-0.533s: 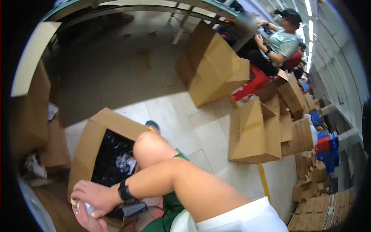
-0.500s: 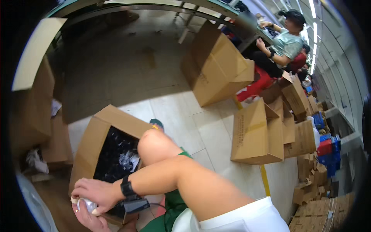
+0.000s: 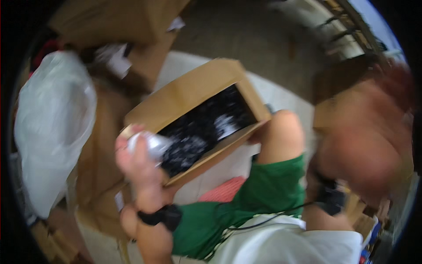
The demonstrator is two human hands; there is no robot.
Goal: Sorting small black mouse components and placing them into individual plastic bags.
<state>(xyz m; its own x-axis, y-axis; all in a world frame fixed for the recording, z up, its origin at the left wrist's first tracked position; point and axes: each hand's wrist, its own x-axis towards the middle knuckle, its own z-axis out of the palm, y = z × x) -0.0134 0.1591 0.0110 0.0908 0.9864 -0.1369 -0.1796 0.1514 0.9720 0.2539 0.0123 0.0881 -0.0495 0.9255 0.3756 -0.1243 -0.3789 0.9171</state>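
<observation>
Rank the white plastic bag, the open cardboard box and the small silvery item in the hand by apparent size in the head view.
1. Open cardboard box and white plastic bag: similar spans, blur and fisheye prevent ranking.
2. Small silvery item, gripped in a hand: clearly smallest.

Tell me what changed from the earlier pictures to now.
The view swung left and down: the open cardboard box of dark packets now fills the middle, a white plastic bag shows at left, and the seated co-worker is out of view. The hand with the black wristband rose from beside the box to its front edge, still gripping a small clear-wrapped item. The green-clad knee stays beside the box. The other hand is a blur.
</observation>
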